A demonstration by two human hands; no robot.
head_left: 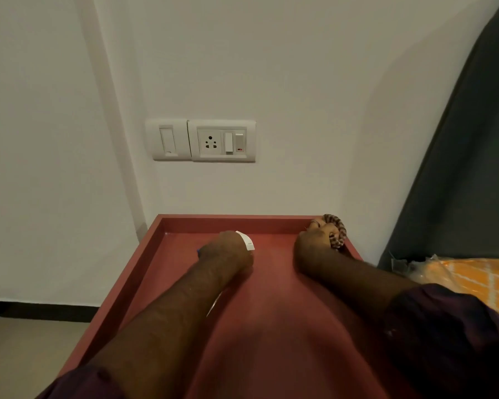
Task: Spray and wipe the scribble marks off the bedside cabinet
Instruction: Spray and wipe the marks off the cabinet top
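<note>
The bedside cabinet point(271, 312) has a reddish-brown top with a raised rim and fills the lower middle of the head view. My left hand point(228, 251) is over its back left part and grips a spray bottle point(247, 240); only the white nozzle head shows past my knuckles, with a small blue bit at the left. My right hand point(314, 240) is at the back right corner and holds a bunched brown-and-cream patterned cloth point(337, 228) against the rim. No scribble marks are visible; my arms hide much of the top.
A white wall stands right behind the cabinet, with a switch and socket panel point(202, 141) above it. A dark grey headboard point(458, 168) rises on the right beside a bed with an orange patterned cover point(478, 280). To the left lies the floor with a dark skirting point(41, 309).
</note>
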